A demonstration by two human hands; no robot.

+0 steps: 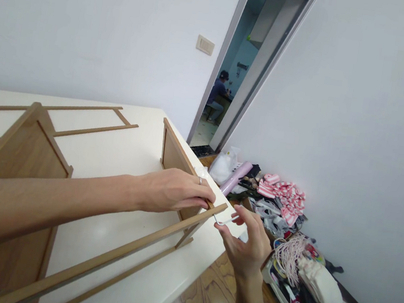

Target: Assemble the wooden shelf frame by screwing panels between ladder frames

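Observation:
My left hand, with a ring on one finger, reaches across and closes round the near corner of a wooden shelf panel standing on its edge. A long wooden side rail meets the panel at that corner. Between the thumb and fingers of my right hand is a thin, bent hex key. Its tip touches the rail near the rail's end; whether it sits in a bolt is too small to tell. Another wooden panel stands upright at the left, partly behind my left forearm.
A white table carries the frame, and a second wooden ladder-like frame lies at the back. Right of the table edge, bags, striped cloth and a bin of cords crowd the floor. Beyond a doorway, a person sits.

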